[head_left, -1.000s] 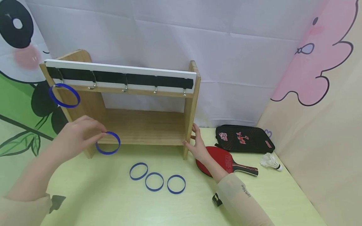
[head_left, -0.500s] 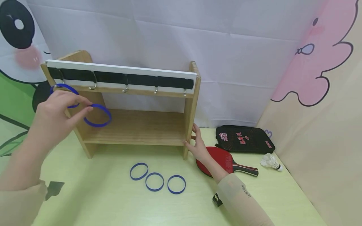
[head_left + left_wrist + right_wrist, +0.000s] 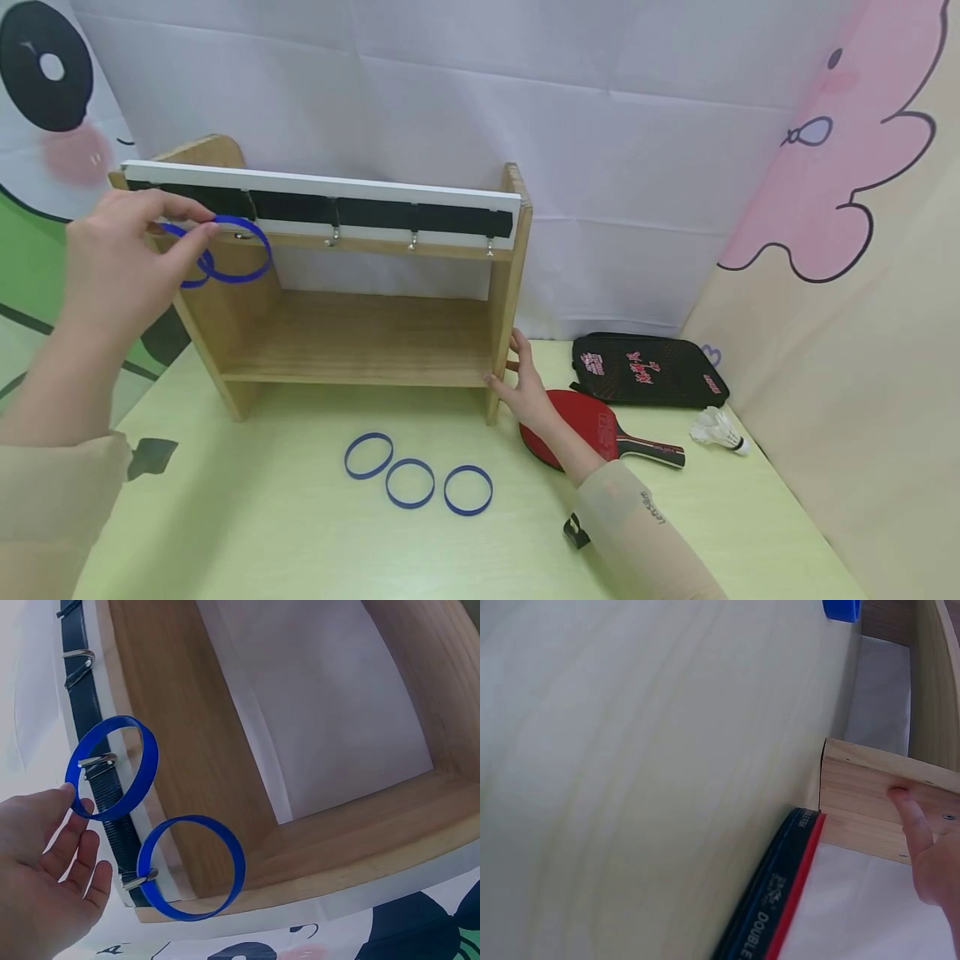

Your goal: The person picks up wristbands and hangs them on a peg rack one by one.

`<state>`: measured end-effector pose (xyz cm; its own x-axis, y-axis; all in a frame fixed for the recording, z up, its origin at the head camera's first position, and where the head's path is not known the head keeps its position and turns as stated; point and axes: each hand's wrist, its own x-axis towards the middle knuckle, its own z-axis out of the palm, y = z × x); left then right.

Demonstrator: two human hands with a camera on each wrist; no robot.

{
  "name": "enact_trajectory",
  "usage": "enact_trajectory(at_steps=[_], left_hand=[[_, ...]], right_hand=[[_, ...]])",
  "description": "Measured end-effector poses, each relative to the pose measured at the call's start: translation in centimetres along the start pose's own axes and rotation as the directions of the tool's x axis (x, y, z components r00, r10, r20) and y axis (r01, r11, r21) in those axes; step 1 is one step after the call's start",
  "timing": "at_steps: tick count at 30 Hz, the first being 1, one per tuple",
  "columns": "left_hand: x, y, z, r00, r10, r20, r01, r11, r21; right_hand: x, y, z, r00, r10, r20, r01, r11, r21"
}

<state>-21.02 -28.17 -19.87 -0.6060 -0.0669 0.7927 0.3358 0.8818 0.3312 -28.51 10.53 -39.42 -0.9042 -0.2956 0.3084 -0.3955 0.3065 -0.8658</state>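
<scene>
My left hand pinches a blue ring by its rim between thumb and fingertips, in front of the hook strip. In the left wrist view a metal hook shows through that ring; whether they touch I cannot tell. Another blue ring hangs on the end hook, partly behind my left hand in the head view. The strip runs along the top of a wooden shelf. My right hand rests on the shelf's right side panel, fingers spread and fairly straight.
Three blue rings lie on the table in front of the shelf. To the right are a red table tennis bat, a black case and a shuttlecock. A small black object sits near the right sleeve.
My left hand has risen with its pinched ring from low before the shelf to the height of the hooks. The right hand and the rings on the table have stayed put.
</scene>
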Motion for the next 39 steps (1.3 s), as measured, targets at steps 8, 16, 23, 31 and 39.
enact_trajectory(at_steps=[8,16,23,31,39], left_hand=[[0.0,-0.1,0.4,0.988,-0.09,0.126,0.085,0.995,0.044],[-0.2,0.0,0.8,0.991,-0.038,0.131,0.035,0.999,0.027],[-0.3,0.2,0.7,0.995,0.007,0.099,-0.008,1.0,0.012],[-1.2,1.6,0.6,0.995,0.071,0.066,-0.07,0.997,-0.014],[-2.4,3.6,1.4,0.962,0.271,-0.023,-0.272,0.959,-0.074]], right_hand=[[0.0,-0.2,0.1,1.0,-0.009,0.014,0.008,1.0,0.009],[0.0,-0.3,0.2,1.0,-0.007,0.009,0.007,1.0,0.011],[-0.1,-0.4,0.1,1.0,-0.005,0.008,0.005,1.0,0.007],[-0.1,-0.6,0.0,1.0,0.006,0.008,-0.007,1.0,0.009],[-0.1,-0.5,-0.1,1.0,0.011,0.011,-0.01,1.0,-0.003]])
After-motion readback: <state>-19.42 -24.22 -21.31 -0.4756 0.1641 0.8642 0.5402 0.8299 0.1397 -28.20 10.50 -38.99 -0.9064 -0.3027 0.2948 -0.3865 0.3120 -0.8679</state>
